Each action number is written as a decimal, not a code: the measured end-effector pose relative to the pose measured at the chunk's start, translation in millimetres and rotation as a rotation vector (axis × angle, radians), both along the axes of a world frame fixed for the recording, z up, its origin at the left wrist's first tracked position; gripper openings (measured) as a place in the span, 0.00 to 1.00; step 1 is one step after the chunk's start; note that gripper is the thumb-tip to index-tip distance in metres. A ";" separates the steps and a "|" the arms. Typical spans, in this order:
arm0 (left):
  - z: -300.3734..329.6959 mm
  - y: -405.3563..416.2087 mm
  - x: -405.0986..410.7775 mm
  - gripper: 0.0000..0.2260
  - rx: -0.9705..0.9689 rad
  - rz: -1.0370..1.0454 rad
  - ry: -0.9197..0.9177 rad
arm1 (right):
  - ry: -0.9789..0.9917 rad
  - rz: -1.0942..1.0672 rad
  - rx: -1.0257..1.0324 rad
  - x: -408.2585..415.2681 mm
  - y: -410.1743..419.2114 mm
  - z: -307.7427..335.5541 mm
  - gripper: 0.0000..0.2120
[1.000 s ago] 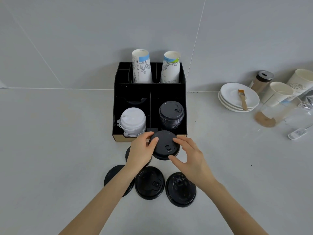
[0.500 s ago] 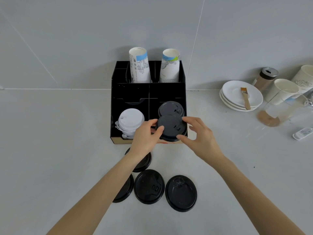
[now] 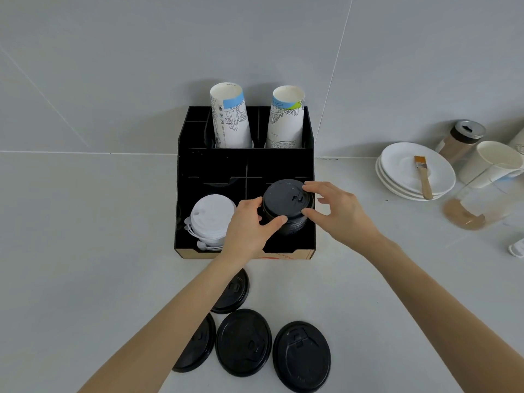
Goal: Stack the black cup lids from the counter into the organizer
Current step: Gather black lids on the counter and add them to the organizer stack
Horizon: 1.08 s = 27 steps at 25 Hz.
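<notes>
A black organizer [image 3: 209, 165] stands against the wall. In its front right compartment sits a stack of black lids [image 3: 292, 224]. A black lid [image 3: 285, 198] rests on top of that stack, held at its left edge by my left hand [image 3: 249, 225] and at its right edge by my right hand [image 3: 337, 212]. Several more black lids lie on the counter in front: one [image 3: 235, 293] partly under my left forearm, one [image 3: 198, 347] further left, one [image 3: 243, 341] in the middle and one [image 3: 302, 355] on the right.
White lids [image 3: 211, 219] fill the front left compartment. Two paper cups [image 3: 229, 117] stand in the back row. To the right are stacked white saucers [image 3: 397, 171] with a brush [image 3: 424, 177], a shaker jar [image 3: 460, 140], paper cups [image 3: 493, 163] and a clear pitcher [image 3: 479, 205].
Both hands carried the black lid from in front of the organizer up and back onto the black stack in the front right compartment.
</notes>
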<state>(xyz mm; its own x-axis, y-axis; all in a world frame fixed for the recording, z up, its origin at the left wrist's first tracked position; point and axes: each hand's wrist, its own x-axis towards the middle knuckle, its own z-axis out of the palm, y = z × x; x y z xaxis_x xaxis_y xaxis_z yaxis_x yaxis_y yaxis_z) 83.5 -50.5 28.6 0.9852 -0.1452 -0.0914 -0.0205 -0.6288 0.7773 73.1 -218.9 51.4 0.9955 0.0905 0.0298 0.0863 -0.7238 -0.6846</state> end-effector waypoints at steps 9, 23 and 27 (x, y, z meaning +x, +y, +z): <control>-16.9 -4.6 3.9 0.26 0.101 0.080 -0.013 | 0.022 0.061 -0.163 9.1 2.1 -15.7 0.21; -13.6 8.4 -0.8 0.24 0.155 0.003 -0.054 | -0.050 -0.082 -0.157 -14.0 18.3 -23.9 0.22; -9.6 23.5 -20.7 0.22 0.137 -0.048 -0.075 | -0.115 -0.079 -0.103 -34.9 25.3 -16.6 0.22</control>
<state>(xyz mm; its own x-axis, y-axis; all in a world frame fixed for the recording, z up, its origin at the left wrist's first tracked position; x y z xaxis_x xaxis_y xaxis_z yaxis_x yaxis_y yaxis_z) 62.7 -27.0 18.9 0.9821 -0.1840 -0.0401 -0.1081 -0.7256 0.6796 38.3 -193.6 34.9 0.9901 0.0206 0.1390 0.1001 -0.7971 -0.5955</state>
